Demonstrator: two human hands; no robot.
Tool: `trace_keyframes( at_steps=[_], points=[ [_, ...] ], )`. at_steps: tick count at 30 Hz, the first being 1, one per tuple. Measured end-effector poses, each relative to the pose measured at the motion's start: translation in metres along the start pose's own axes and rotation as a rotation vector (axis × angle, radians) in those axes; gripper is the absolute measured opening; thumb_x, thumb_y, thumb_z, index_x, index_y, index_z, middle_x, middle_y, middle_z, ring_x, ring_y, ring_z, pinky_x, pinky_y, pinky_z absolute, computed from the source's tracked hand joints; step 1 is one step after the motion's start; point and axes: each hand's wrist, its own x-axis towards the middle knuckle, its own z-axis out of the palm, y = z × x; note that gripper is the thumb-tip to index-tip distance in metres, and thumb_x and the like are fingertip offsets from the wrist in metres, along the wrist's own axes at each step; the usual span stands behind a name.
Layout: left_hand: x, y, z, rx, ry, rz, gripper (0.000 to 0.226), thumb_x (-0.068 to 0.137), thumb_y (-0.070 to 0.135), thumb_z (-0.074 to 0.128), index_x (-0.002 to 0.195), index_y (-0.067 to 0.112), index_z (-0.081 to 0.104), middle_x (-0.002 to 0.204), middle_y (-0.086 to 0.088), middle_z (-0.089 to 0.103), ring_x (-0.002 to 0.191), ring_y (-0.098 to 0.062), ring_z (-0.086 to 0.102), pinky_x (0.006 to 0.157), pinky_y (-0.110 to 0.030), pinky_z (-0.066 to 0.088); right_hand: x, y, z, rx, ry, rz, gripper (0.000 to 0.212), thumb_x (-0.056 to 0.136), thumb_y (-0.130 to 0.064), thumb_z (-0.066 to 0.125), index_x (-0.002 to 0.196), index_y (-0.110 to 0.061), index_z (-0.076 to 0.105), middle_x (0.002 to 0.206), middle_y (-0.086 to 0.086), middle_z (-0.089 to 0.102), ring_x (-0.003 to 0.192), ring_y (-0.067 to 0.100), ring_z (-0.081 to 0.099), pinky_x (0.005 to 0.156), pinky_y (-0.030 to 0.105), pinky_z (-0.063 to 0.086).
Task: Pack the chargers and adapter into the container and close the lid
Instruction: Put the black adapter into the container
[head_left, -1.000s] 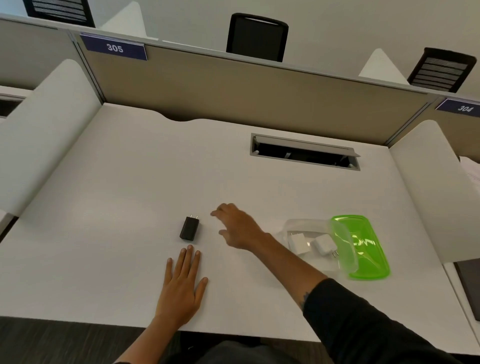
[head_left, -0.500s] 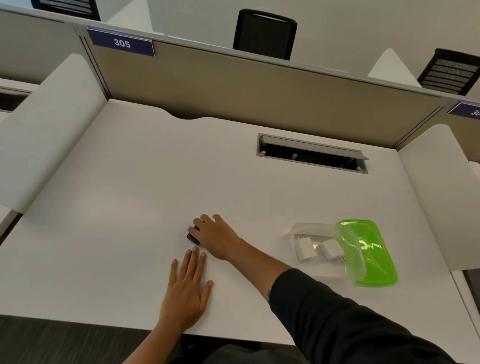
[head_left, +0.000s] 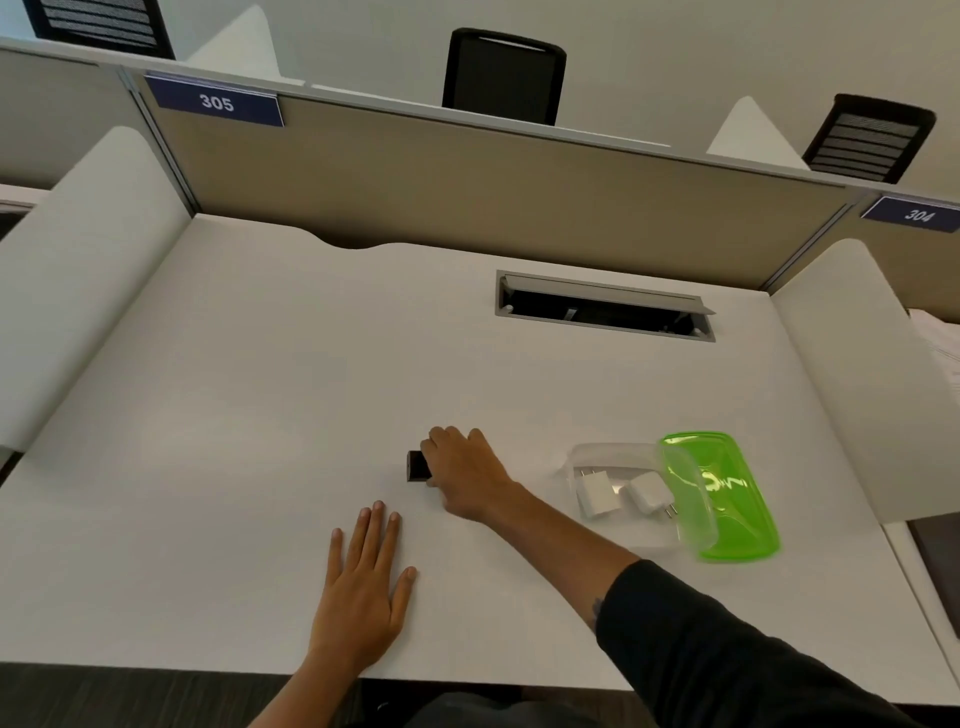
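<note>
Toward the near edge of the white desk (head_left: 260, 389), a little left of its middle, lying on its side: black charger (head_left: 417, 466), long axis running roughly from near edge to far edge, prongs not visible, so pointing direction not possible to tell. Closing over its right side from above, right hand (head_left: 467, 475), fingers (head_left: 441, 441) curling down around the far end and thumb pressing the near end, clamping the black body between them while it is resting on the surface. Lying flat just nearer, left hand (head_left: 363, 592), palm down, fingers spread apart and pointing toward the far edge, gripping nothing, fingertips stopping just short of the charger. Sitting toward the right edge, well apart from both hands, clear container (head_left: 582, 457), open, holding two white chargers (head_left: 597, 493) side by side, the left one lying with prongs aiming at the far edge, the right one (head_left: 649, 491) with prongs aiming at the near right corner. Resting under or against the container's right side, green lid (head_left: 737, 493), long axis running near to far.
</note>
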Motion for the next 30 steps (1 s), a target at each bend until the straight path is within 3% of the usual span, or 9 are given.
trace_keyframes(
  at_steps=[5, 13, 23, 25, 28, 30],
  points=[
    [0.000, -0.001, 0.001, -0.007, 0.016, 0.012, 0.081, 0.108, 0.060, 0.025, 0.173, 0.021, -0.004, 0.184, -0.003, -0.011, 0.170, -0.022, -0.009, 0.134, -0.054, -0.001, -0.029, 0.043, -0.033, 0.136, 0.104, 0.106, 0.034, 0.096, -0.035, 0.070, 0.122, -0.016, 0.061, 0.119, 0.002, 0.060, 0.108, 0.026, 0.059, 0.087, 0.043, 0.048],
    [-0.001, -0.001, 0.001, 0.000, 0.020, 0.014, 0.081, 0.108, 0.059, 0.027, 0.173, 0.021, -0.004, 0.184, -0.003, -0.011, 0.170, -0.022, -0.009, 0.135, -0.053, -0.002, -0.116, 0.132, -0.055, 0.194, 0.103, 0.327, 0.041, 0.093, -0.044, 0.071, 0.126, -0.022, 0.061, 0.121, -0.006, 0.061, 0.113, 0.022, 0.058, 0.091, 0.042, 0.048],
    [-0.001, -0.002, 0.003, -0.004, 0.025, 0.017, 0.081, 0.108, 0.059, 0.027, 0.173, 0.021, -0.003, 0.184, -0.003, -0.010, 0.171, -0.023, -0.006, 0.135, -0.053, -0.003, -0.188, 0.183, -0.030, 0.087, -0.210, 0.497, 0.046, 0.092, -0.049, 0.071, 0.129, -0.025, 0.061, 0.125, -0.007, 0.060, 0.123, 0.020, 0.056, 0.089, 0.037, 0.049],
    [-0.001, -0.002, 0.004, -0.008, 0.025, 0.014, 0.081, 0.108, 0.059, 0.027, 0.173, 0.022, -0.003, 0.184, -0.002, -0.010, 0.171, -0.022, -0.006, 0.135, -0.053, -0.002, -0.191, 0.186, -0.025, 0.074, -0.271, 0.512, 0.038, 0.092, -0.042, 0.071, 0.126, -0.027, 0.063, 0.123, -0.006, 0.062, 0.119, 0.020, 0.059, 0.086, 0.035, 0.050],
    [-0.001, -0.002, 0.004, -0.005, 0.025, 0.012, 0.081, 0.108, 0.059, 0.028, 0.173, 0.022, -0.003, 0.184, -0.002, -0.010, 0.171, -0.022, -0.007, 0.135, -0.053, -0.002, -0.191, 0.191, -0.023, 0.094, -0.267, 0.582, 0.031, 0.089, -0.015, 0.063, 0.112, -0.033, 0.071, 0.115, -0.008, 0.069, 0.102, 0.021, 0.070, 0.072, 0.029, 0.045],
    [0.000, -0.002, 0.004, -0.004, 0.023, 0.013, 0.081, 0.108, 0.059, 0.026, 0.173, 0.022, -0.004, 0.184, -0.002, -0.011, 0.171, -0.022, -0.007, 0.135, -0.053, -0.003, -0.189, 0.192, -0.022, 0.110, -0.299, 0.593, 0.024, 0.093, -0.016, 0.059, 0.101, -0.035, 0.072, 0.107, -0.010, 0.072, 0.098, 0.021, 0.072, 0.068, 0.028, 0.042]
  ],
)
